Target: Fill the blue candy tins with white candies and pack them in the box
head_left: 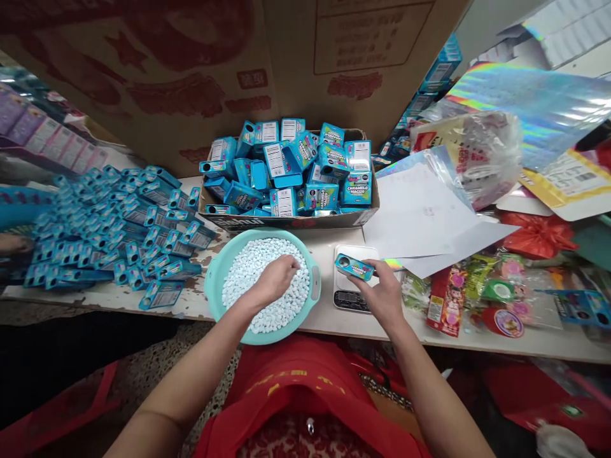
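Note:
Over the turquoise basin hovers my left hand, its fingers curled together; what they may hold is hidden. White pellet-like candies fill the basin. My right hand is closed on a small blue candy box, gripping its right end between thumb and fingers. A dark round opening shows at the box's left end. Beneath the box lies a white digital scale with a dark display strip. I cannot tell whether the box touches the scale.
A carton behind the basin holds many blue boxes. More blue boxes are piled at left. White paper sheets and bagged sweets lie at right. A large cardboard box stands behind. Another person's hand shows far left.

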{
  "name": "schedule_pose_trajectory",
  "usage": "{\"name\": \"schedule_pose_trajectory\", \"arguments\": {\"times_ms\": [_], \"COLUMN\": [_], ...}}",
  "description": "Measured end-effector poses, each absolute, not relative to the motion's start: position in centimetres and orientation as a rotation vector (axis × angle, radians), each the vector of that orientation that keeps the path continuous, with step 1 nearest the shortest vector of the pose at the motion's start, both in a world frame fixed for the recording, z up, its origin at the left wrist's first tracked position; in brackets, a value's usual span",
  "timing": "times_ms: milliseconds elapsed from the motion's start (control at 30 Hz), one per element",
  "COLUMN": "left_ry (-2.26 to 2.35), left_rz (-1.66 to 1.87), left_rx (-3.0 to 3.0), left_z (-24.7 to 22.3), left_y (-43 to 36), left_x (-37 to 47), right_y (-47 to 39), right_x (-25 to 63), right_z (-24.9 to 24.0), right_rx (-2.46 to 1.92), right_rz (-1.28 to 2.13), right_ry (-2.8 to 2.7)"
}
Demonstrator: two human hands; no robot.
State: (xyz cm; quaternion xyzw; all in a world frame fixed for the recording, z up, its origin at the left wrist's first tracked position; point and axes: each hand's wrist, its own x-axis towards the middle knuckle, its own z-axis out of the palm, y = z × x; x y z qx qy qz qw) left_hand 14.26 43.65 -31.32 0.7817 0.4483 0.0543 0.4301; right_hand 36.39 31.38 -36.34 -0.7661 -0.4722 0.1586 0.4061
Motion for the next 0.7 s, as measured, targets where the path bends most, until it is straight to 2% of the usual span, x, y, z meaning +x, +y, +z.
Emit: {"name": "schedule_pose_trajectory", "arguments": {"times_ms": [133,267,400,567,700], "left_ry": [0.836,0.786,0.858,0.9,1.026], "left_rz": [0.121,0.031,0.108,0.382,0.397], "left_rx": [2.326,2.51,2.43,2.274,2.25], "left_z": [-27.6,-26.7,-26.7,-26.3,-27.3], "left_y": [43.0,42.4,42.6,43.4,43.8], "left_x": [16.2,15.7,13.4,8.8,4.3], "right_y": [31.8,32.9,34.3,36.7,39.9], "right_x": [32.4,29.9,28.1,25.6,22.1], "right_z": [-33.5,-33.0,-33.2,-32.8,-32.3], "right_rx": [-1.83,-1.783,-1.761,-1.646,-1.451], "right_rz": [0.476,0.595,0.675,0.785,0.854], "right_ry": [-1.328,-1.402,-1.405,-1.384,-1.443]}}
